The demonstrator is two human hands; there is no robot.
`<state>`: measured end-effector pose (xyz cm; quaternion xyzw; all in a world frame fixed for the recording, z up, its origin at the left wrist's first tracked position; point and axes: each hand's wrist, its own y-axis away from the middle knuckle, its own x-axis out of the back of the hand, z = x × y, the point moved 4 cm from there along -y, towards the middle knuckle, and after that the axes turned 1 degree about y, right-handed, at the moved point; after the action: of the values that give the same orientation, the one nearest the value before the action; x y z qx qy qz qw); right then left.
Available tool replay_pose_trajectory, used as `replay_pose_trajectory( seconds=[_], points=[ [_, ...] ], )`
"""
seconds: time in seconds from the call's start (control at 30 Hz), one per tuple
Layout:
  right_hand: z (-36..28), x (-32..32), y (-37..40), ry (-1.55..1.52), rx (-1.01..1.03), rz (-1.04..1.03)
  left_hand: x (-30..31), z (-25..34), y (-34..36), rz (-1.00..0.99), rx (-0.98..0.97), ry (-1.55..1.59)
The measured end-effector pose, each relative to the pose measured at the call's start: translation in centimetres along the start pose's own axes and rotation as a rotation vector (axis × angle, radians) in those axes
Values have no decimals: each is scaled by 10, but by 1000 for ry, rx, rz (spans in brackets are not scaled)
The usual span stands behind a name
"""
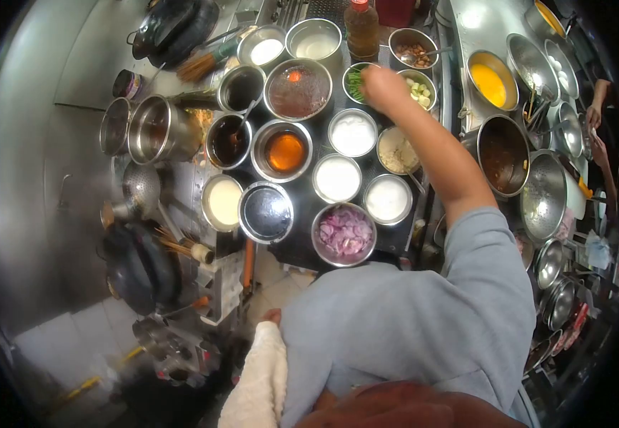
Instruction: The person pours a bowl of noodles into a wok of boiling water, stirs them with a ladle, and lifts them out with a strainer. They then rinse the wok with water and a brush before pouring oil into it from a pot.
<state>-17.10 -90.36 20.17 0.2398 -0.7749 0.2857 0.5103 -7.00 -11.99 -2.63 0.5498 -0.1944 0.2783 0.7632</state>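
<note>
My right hand (384, 87) reaches across to a small metal bowl of chopped greens (354, 83) at the back of the counter. Its fingers are curled down at the bowl's right side, and whatever they grip is hidden. Just right of that hand stands a bowl of pale green chopped pieces (421, 91). Behind it is a bottle of brown liquid (361, 36). Low at my side, only a small part of my left hand (272, 316) shows, with its fingers hidden. A cream towel (256, 378) covers the arm just below it.
Several metal bowls crowd the counter, among them sliced onions (346, 231), white powder (353, 133), amber liquid (286, 152) and minced garlic (397, 152). Dark woks (141, 267) stand left. On the right are a yellow liquid bowl (489, 84) and another person's hands (595, 118).
</note>
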Motion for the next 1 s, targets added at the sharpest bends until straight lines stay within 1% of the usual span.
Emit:
replay_pose_trajectory(
  seconds=[0.03, 0.07, 0.1, 0.13, 0.2, 0.23, 0.3, 0.33, 0.4, 0.43, 0.47, 0.5, 0.53, 0.6, 0.63, 0.67, 0.7, 0.77, 0.83, 0.9, 0.93, 0.97, 1.0],
  points=[
    [-10, -7, 9, -9, -23, -226, 0, 2, -2, -10, -13, -19],
    [-19, -12, 20, 48, -40, -309, 3, 6, 2, -19, -27, -37],
    [-21, -20, 29, 104, -59, -390, -1, -14, -6, -28, -40, -56],
    [-19, -24, 32, 109, -64, -388, -5, -13, -10, -32, -45, -56],
    [-11, -32, 36, 118, -115, -364, -5, -10, -15, 72, -23, -124],
    [-8, -35, 35, 119, -118, -364, 0, -2, -13, 70, -24, -126],
    [-1, -35, 36, 57, -104, -237, 15, 25, 7, -44, 62, 180],
    [0, -26, 40, 59, -110, -240, 23, 36, 13, -50, 62, 176],
    [-4, 11, 48, 18, -217, -242, 29, 52, 23, -178, 214, 268],
    [-3, 26, 54, 22, -219, -245, 16, 29, 6, -122, 121, 168],
    [7, 37, 64, 93, -314, -352, 3, 3, -12, -57, 33, 59],
    [18, 43, 75, 166, -408, -457, -6, -12, -23, 17, -45, -54],
    [25, 44, 83, 169, -408, -457, -9, -14, -26, 14, -46, -51],
    [41, 39, 100, 172, -508, -481, -11, -17, -28, -49, 41, -90],
    [45, 37, 104, 172, -509, -481, -5, -8, -24, -85, -28, -119],
    [48, 36, 107, 152, -521, -440, 8, 18, -11, -118, -98, -145],
    [49, 34, 109, 131, -532, -402, 34, 95, 27, -149, -169, -169],
    [49, 33, 111, 130, -533, -409, 40, 141, 47, -152, -84, 96],
    [48, 31, 109, 128, -530, -408, 53, 207, 67, -138, -117, 101],
    [51, 31, 109, 153, -524, -369, 52, 229, 62, -156, -235, 152],
    [53, 29, 110, 153, -524, -371, 55, 259, 75, -201, -295, 245],
    [57, 29, 111, 159, -523, -289, 61, 295, 94, -247, -354, 340],
    [59, 31, 114, 164, -520, -206, 64, 321, 105, -296, -405, 362]
  ],
)
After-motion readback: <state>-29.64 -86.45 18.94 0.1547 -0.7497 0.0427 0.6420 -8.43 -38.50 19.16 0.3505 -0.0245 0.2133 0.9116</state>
